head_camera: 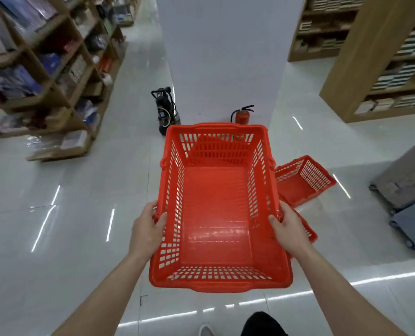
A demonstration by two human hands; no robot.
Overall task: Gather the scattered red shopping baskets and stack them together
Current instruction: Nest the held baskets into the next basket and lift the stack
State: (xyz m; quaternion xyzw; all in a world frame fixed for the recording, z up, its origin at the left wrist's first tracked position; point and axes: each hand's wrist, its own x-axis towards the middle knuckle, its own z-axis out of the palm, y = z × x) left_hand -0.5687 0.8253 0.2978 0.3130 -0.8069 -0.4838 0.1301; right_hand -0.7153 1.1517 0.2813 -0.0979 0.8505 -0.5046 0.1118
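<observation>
Red slotted plastic basket (216,209); empty

No legible text, labels or numbers anywhere; shelf goods (400,76) too blurred to read.

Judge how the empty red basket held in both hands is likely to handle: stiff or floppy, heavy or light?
The held basket probably stays stiff: it keeps its box shape though gripped only at the side rims by the left hand and right hand. It is likely light for its size, being empty with slotted walls. Smooth plastic might slip.
</observation>
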